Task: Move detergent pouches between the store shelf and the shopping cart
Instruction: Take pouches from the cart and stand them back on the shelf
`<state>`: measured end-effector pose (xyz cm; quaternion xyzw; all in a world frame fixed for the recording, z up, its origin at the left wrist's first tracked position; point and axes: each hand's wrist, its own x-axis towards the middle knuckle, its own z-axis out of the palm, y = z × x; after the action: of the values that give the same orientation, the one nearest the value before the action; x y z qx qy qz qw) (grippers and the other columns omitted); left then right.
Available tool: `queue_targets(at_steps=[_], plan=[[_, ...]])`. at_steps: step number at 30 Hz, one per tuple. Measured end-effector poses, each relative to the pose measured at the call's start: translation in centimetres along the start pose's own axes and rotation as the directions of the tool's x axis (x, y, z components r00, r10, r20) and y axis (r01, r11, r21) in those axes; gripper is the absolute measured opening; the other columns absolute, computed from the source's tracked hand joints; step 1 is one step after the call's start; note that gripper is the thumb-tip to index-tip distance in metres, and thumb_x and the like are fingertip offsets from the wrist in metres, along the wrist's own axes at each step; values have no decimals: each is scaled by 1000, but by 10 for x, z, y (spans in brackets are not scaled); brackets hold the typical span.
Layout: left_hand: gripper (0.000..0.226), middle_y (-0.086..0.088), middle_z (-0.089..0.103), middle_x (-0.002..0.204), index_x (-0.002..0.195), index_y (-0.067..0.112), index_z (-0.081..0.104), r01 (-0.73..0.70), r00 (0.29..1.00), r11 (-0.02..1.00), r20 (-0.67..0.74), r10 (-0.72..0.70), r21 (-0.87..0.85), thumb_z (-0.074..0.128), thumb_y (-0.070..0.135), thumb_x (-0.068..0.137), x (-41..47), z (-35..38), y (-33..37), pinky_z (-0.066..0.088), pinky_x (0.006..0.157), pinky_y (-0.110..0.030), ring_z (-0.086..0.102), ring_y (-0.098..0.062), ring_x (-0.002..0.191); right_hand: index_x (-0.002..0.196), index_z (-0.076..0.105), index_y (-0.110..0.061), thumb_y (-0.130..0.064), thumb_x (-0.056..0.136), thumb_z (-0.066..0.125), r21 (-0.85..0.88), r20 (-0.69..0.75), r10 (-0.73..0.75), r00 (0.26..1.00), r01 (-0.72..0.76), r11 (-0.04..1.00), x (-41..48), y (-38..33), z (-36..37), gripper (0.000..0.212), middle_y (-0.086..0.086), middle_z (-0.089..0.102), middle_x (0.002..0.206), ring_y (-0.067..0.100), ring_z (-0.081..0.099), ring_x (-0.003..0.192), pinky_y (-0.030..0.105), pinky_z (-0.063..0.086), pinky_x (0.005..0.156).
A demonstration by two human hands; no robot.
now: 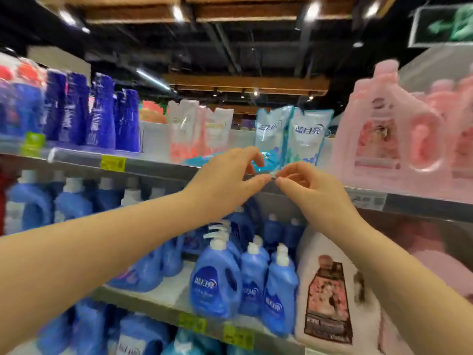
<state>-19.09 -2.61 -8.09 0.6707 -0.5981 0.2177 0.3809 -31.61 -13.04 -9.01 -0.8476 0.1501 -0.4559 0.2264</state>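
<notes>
Two teal-and-white detergent pouches [294,134] stand upright on the top shelf [158,166]. In front of them a teal pouch [266,163] lies flat at the shelf's front edge. My left hand [230,180] reaches up to it, index finger arched over the pouch and thumb below the edge, with a gap between them. My right hand [304,185] is just right of it with loosely curled fingers, the tips by the pouch's near corner. Neither hand plainly grips it. No cart is in view.
White-and-pink pouches [199,131] stand left of the teal ones. Dark blue bottles [102,114] fill the shelf's left and pink jugs [389,129] its right. Blue detergent bottles [217,285] and a pink bag [327,298] sit on the lower shelves beneath my arms.
</notes>
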Motion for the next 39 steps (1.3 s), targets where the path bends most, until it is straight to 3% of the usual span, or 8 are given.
queue_targets(at_steps=[5, 8, 15, 20, 23, 26, 31, 39], plan=[[25, 8, 57, 100, 111, 23, 54, 24, 1000, 998, 11, -25, 66, 54, 37, 90, 47, 10, -44, 40, 80, -24, 52, -9, 93, 80, 56, -34, -25, 87, 58, -55, 33, -42, 999, 44, 997, 64, 22, 15, 12, -14, 58, 76, 1, 52, 70, 19, 40, 64], [22, 9, 56, 96, 106, 26, 53, -9, 1000, 998, 8, 9, 62, 54, 39, 89, 75, 15, -66, 45, 82, -28, 55, -11, 92, 84, 56, -31, -25, 88, 58, -135, 28, -93, 995, 96, 986, 96, 26, 22, 7, -15, 55, 74, 3, 52, 70, 26, 44, 72], [19, 10, 55, 96, 101, 34, 47, -142, 986, 985, 102, 132, 98, 52, 47, 87, 145, 33, -110, 50, 80, -28, 55, -8, 88, 108, 58, -27, -30, 91, 55, -525, 83, -206, 975, 219, 822, 152, 36, 33, 17, -12, 54, 88, 10, 55, 90, 29, 46, 82], [37, 9, 53, 108, 116, 32, 51, -232, 923, 970, 331, 195, 74, 57, 48, 84, 177, 47, -136, 39, 81, -20, 53, -8, 98, 120, 56, -30, -24, 89, 58, -716, 180, -39, 983, 158, 680, 187, 62, 29, 31, -9, 57, 101, 13, 55, 101, 23, 40, 82], [41, 12, 49, 113, 119, 35, 49, -283, 852, 958, 470, 230, 44, 58, 51, 81, 180, 58, -148, 38, 87, -19, 50, -6, 105, 133, 45, -36, -28, 85, 64, -775, 304, 130, 944, 165, 610, 196, 84, 28, 53, -8, 55, 130, 13, 52, 114, 23, 39, 92], [34, 14, 50, 116, 111, 42, 49, -302, 828, 953, 495, 265, -5, 59, 53, 80, 184, 70, -155, 39, 90, -19, 50, -4, 107, 139, 36, -42, -21, 87, 61, -750, 390, 150, 909, 219, 624, 209, 104, 36, 61, -10, 45, 143, 14, 44, 128, 29, 35, 107], [35, 15, 48, 113, 111, 42, 52, -300, 814, 953, 514, 271, -27, 59, 55, 80, 197, 82, -157, 37, 82, -13, 49, -4, 107, 139, 28, -52, 3, 84, 49, -735, 533, 205, 821, 329, 593, 227, 124, 32, 80, -15, 40, 146, 16, 41, 131, 37, 37, 108], [40, 16, 44, 115, 112, 39, 45, -266, 808, 964, 542, 229, -12, 54, 59, 79, 206, 90, -160, 36, 96, -21, 46, -4, 106, 145, 21, -36, -47, 82, 64, -670, 694, -34, 719, 662, 335, 246, 136, 40, 77, -14, 35, 147, 12, 34, 132, 31, 40, 106]])
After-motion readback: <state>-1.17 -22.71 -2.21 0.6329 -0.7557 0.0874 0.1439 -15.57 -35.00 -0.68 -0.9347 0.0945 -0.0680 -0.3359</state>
